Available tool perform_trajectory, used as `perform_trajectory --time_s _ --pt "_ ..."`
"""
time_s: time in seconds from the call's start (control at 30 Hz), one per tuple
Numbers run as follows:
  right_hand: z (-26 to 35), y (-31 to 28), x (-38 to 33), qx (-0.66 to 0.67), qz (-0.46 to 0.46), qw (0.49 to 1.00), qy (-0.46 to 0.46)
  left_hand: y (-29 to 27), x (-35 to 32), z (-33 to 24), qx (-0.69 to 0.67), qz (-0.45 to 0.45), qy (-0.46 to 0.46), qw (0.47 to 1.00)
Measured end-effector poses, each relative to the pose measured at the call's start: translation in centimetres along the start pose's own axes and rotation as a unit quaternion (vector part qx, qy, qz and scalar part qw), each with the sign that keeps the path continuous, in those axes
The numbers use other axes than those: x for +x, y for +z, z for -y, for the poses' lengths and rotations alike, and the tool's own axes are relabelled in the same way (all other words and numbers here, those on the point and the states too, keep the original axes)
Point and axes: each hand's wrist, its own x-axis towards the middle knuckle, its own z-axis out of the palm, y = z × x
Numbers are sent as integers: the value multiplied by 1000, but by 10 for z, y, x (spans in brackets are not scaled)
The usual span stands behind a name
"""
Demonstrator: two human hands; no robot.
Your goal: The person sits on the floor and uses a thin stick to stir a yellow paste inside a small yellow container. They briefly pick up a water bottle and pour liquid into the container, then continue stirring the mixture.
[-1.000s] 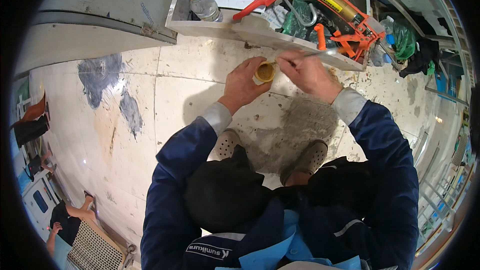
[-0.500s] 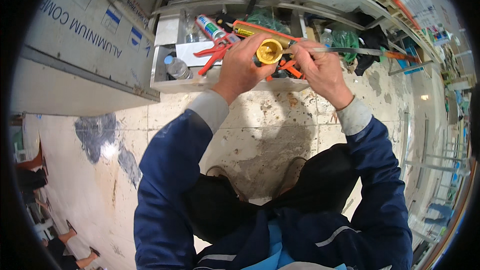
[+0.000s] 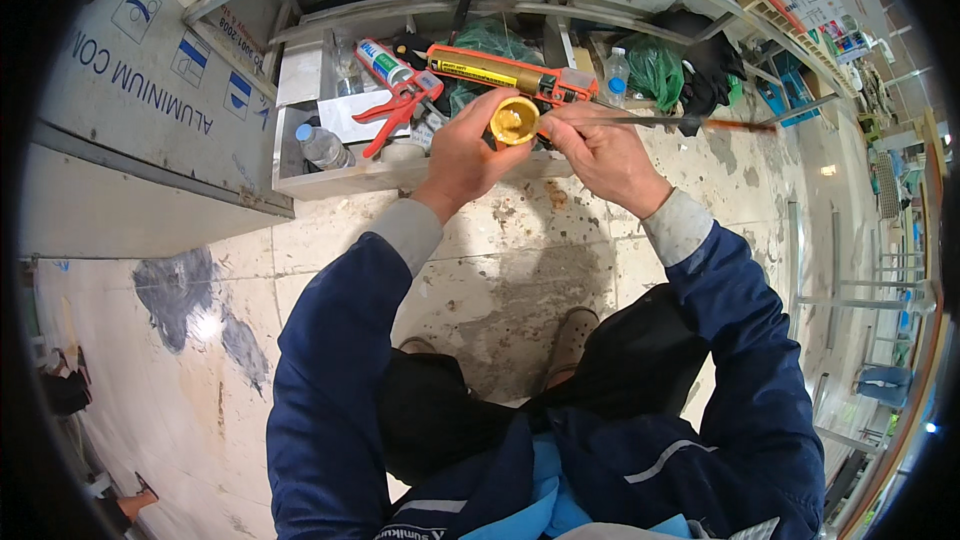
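The left hand (image 3: pixel 468 155) gripped a small yellow tin (image 3: pixel 515 121), open end up. The right hand (image 3: pixel 600 150) pinched a thin stick (image 3: pixel 640 121) beside it, above a cluttered tray (image 3: pixel 330 180).

The left hand (image 3: pixel 470 155) wraps around the small yellow tub (image 3: pixel 515 121), so only its round open top shows. The right hand (image 3: pixel 600 150) covers one end of the thin stick (image 3: pixel 650 121), and its grip on that end cannot be seen. The plastic bottle (image 3: pixel 322 148) is partly hidden behind the tray wall (image 3: pixel 330 182). The green bag (image 3: pixel 655 70) at the upper right is too crumpled to tell what is inside.
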Motion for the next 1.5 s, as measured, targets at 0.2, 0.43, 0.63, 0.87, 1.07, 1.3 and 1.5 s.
perform_trajectory --time_s 0.2,0.43,0.63,0.87,1.07,1.3,1.5 --pt "-5 12 1 39 -75 995 -57 -3 -3 1 42 1 3 999" --pt "-9 11 0 30 -97 995 -25 -6 -8 0 66 23 -7 998" --pt "-8 9 -3 13 -15 1000 -25 -7 -8 -1 113 25 -12 993" --pt "-9 8 -3 6 -10 1000 -27 -3 -11 0 129 24 -3 991" --pt "-8 12 -2 19 -2 1000 -20 -3 -12 0 131 17 -10 991" --pt "-10 15 -1 18 60 998 24 -1 -15 3 100 26 -37 994" --pt "-9 16 1 39 55 997 35 0 -17 10 116 25 -15 993"
